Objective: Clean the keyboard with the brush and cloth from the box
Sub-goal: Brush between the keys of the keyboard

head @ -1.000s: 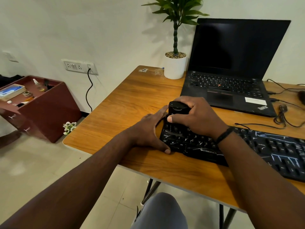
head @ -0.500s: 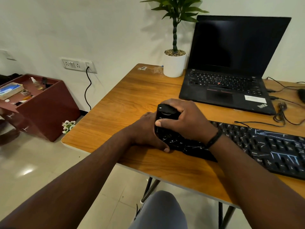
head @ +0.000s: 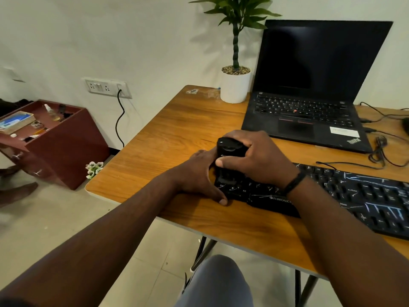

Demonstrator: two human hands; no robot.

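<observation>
A black keyboard (head: 365,196) with pale scratch marks lies across the right part of the wooden desk (head: 168,138). My right hand (head: 254,160) grips a black brush (head: 230,149) by its rounded body and holds it down on the keyboard's left end. My left hand (head: 199,176) rests against the keyboard's left edge, thumb along its front corner and fingers curled round the side. The bristles are hidden under the brush body. No cloth is in sight.
An open black laptop (head: 309,111) stands behind the keyboard, with a potted plant (head: 235,85) to its left. Cables (head: 380,151) lie at the right. On the floor at left stands a maroon box (head: 55,138) with small items inside. My knee (head: 217,282) is below the desk edge.
My right hand has swept the brush leftward over the keyboard's left end, then slightly back toward the far edge. The left hand has kept its hold on the keyboard's edge.
</observation>
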